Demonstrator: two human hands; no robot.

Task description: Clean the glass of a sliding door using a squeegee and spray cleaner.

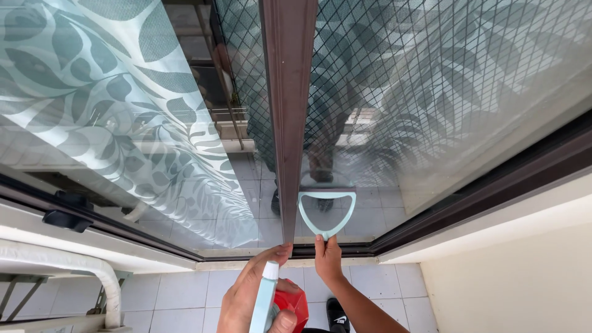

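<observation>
You hold a pale blue squeegee (327,213) against a sliding glass door (431,92), a spray bottle ready in your other hand.

Your right hand (328,259) is closed around the squeegee's handle, its blade flat on the glass just above, beside the brown door frame (288,111). Your left hand (259,296), lower and nearer you, is wrapped around a red spray bottle (277,302), fingertips touching the frame's base, seemingly steadying you. White floor tiles (179,296) lie below.

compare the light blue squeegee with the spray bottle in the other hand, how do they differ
The light blue plastic squeegee is a flat open D-shaped frame pressed against the glass pane; the spray bottle with red trigger and white nozzle is held off the glass. The right hand grips the squeegee, the left hand the bottle. Both are pale blue.
</observation>
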